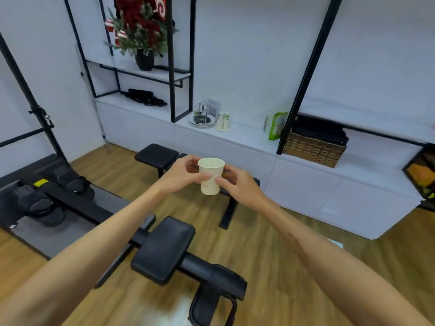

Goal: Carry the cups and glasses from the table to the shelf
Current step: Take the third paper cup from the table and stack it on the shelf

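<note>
- Head view: a paper cup [210, 176] is held upright in the air, in front of the body, above the floor and a black bench [156, 156].
- The left hand [182, 174] wraps its fingers [204, 176] round the cup wall; another finger curls behind the rim.
- The right hand [235, 187] pinches the other side of the cup with curled fingers [220, 180]. So both hands hold the same cup.
- The step in hand seems to be the carrying: the cup is between table and shelf. The table is not in view.
- The white shelf [247, 137] is ahead, well apart from the cup. Some cups [223, 121] already stand there beside a glass rack [202, 115].
- The next move probably calls for walking round the bench and setting the cup near those cups, upright.
</note>
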